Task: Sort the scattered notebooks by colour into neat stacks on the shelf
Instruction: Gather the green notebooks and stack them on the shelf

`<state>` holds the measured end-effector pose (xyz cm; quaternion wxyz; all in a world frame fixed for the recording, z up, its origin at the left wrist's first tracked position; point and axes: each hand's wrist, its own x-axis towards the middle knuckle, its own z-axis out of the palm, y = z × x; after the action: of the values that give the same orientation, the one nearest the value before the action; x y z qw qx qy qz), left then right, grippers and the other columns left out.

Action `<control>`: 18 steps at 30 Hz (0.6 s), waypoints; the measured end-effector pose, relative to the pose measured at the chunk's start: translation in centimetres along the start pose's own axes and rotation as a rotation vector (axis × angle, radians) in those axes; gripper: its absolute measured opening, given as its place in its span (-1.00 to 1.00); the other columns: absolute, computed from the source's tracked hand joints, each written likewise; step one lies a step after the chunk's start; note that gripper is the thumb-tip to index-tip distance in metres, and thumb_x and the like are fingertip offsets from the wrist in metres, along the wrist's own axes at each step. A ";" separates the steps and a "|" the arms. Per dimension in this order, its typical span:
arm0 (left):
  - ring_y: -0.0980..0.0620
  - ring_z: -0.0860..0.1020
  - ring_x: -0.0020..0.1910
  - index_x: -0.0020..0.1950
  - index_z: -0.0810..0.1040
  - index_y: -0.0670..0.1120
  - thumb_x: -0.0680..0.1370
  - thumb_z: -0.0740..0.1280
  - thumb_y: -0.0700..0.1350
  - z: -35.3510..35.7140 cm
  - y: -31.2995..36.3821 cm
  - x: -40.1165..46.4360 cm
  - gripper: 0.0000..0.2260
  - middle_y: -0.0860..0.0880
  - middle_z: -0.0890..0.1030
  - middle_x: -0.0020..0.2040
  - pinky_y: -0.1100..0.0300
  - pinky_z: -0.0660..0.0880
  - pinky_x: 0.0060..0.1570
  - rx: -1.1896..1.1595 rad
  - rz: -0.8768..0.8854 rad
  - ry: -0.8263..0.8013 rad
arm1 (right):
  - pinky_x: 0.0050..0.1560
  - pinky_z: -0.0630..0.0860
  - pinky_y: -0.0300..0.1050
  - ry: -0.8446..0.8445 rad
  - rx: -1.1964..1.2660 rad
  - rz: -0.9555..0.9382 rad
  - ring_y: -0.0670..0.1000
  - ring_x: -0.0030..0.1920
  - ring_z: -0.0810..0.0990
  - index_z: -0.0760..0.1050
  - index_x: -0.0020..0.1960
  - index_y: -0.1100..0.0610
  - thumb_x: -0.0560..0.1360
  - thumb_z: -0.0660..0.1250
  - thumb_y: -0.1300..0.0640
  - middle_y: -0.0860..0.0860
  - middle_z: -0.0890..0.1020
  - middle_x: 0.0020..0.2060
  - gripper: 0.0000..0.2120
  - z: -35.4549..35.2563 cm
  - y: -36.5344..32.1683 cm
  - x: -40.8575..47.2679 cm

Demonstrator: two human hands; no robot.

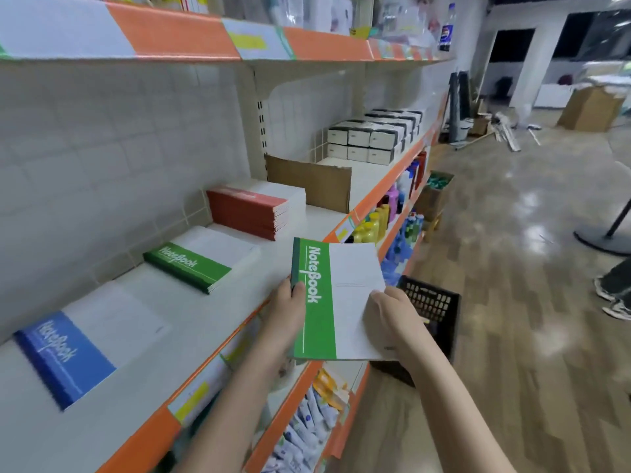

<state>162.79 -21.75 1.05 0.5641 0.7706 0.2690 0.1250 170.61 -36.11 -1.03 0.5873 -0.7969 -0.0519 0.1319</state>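
Right now your left hand (290, 303) pinches the green notebook (336, 302) at its spine, your right hand (389, 314) grips its near right edge, holding it just off the shelf (191, 312) front.

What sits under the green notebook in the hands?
Under the held green notebook shows a black crate and lower shelf goods. The crate's contents are hidden.

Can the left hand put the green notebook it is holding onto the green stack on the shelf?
Probably yes. The left hand grips the green notebook at its spine, beside the green stack. The shelf between them is bare, and nothing lies on that stack.
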 end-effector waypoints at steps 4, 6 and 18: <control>-0.20 0.58 0.03 0.12 0.45 -0.24 0.66 0.06 -0.09 -1.3 0.4 2.9 -0.73 -0.27 0.59 0.05 -0.07 0.50 0.06 -0.070 -0.032 0.171 | -0.16 0.22 -0.10 -0.158 -0.022 -0.049 0.02 -0.15 0.34 0.26 -0.21 0.10 0.55 0.12 0.15 0.09 0.33 -0.18 -0.83 2.4 -2.3 4.9; -0.19 0.59 0.00 0.11 0.45 -0.23 0.65 0.07 -0.09 -1.6 0.5 3.9 -0.74 -0.26 0.59 0.03 -0.08 0.51 0.03 -0.115 -0.055 0.264 | -0.24 0.18 -0.10 -0.232 -0.060 -0.109 0.01 -0.20 0.29 0.24 -0.16 0.11 0.56 0.12 0.17 0.09 0.29 -0.21 -0.87 3.5 -3.6 6.9; -0.11 0.59 -0.02 0.05 0.49 -0.11 0.66 0.08 -0.08 -3.9 -0.4 5.9 -0.79 -0.15 0.60 -0.01 0.01 0.49 0.06 -0.195 -0.195 0.693 | -0.12 0.28 -0.11 -0.670 -0.098 -0.204 0.06 -0.18 0.39 0.32 -0.19 0.15 0.57 0.11 0.21 0.05 0.42 -0.26 -0.84 10.4 -7.2 12.7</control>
<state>165.59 -15.24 1.31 0.5196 0.5958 0.5029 0.3494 180.51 -21.26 1.06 0.5088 -0.7273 -0.3273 0.3242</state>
